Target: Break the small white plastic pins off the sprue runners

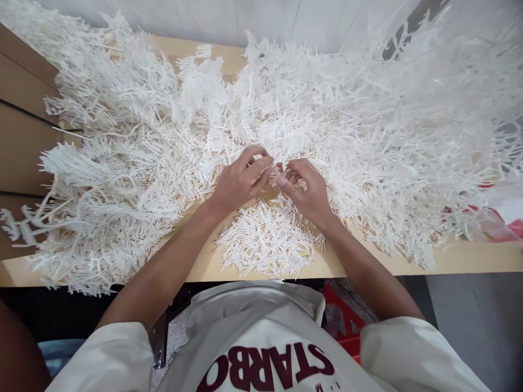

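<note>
My left hand [244, 177] and my right hand [305, 188] meet over the middle of the table, fingertips close together. Both are closed in a pinch on a small white plastic piece [274, 159], which the fingers and the white background partly hide. Just below them lies a small heap of short, thin white sticks [265, 239]. Around and beyond my hands spreads a large pile of white branched plastic pieces [351, 120], many with rows of thin prongs.
A brown cardboard box [24, 125] stands at the left edge. The table [457, 260] shows along its front edge. Pink and clear plastic bags [494, 224] lie at the right. A red plastic object [345, 321] is below the table edge. Another person's arm [18, 348] shows at lower left.
</note>
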Action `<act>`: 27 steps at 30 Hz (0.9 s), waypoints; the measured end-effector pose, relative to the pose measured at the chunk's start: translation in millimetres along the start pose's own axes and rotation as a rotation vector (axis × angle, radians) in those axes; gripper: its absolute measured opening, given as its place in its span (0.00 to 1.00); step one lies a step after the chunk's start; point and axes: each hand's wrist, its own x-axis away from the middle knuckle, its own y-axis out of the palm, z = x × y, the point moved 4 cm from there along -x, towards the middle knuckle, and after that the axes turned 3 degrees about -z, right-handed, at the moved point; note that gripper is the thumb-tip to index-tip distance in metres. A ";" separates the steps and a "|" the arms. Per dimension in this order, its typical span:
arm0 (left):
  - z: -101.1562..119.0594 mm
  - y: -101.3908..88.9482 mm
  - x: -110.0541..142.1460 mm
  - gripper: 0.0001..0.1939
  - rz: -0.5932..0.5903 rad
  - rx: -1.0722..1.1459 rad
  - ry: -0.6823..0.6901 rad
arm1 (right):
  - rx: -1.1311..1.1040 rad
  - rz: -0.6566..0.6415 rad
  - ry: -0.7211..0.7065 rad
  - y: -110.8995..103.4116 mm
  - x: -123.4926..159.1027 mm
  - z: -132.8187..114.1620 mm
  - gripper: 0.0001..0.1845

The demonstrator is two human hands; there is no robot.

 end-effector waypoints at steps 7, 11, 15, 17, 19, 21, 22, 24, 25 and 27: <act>0.5 -1.0 0.8 0.14 0.045 0.794 -0.345 | 0.275 -0.019 -0.105 4.4 1.8 -0.6 0.21; 1.4 6.5 1.0 0.16 -0.053 1.096 -0.443 | 0.283 0.105 -0.060 -3.5 1.0 4.1 0.26; 5.1 5.6 1.3 0.19 -0.139 1.210 -0.536 | 0.365 0.080 -0.018 -3.3 0.0 10.0 0.24; 6.2 3.5 1.4 0.19 -0.150 1.217 -0.556 | 0.376 0.064 0.008 -2.7 -0.1 12.5 0.20; 4.4 2.1 1.6 0.16 -0.133 1.192 -0.571 | 0.351 0.102 0.022 -4.7 -0.2 13.3 0.16; -0.4 1.1 2.1 0.12 -0.075 1.113 -0.587 | 0.316 0.157 0.012 -8.1 -0.5 11.9 0.13; -3.5 0.7 2.6 0.11 -0.038 1.051 -0.598 | 0.298 0.176 -0.004 -9.7 -0.6 10.3 0.12; -9.0 0.1 4.3 0.12 0.033 0.900 -0.624 | 0.267 0.201 -0.046 -12.3 -0.6 5.9 0.10; -11.0 0.0 5.4 0.13 0.062 0.830 -0.637 | 0.252 0.210 -0.070 -13.2 -0.3 3.5 0.09; -12.8 0.3 7.6 0.15 0.096 0.720 -0.660 | 0.216 0.218 -0.127 -14.1 1.1 -1.2 0.08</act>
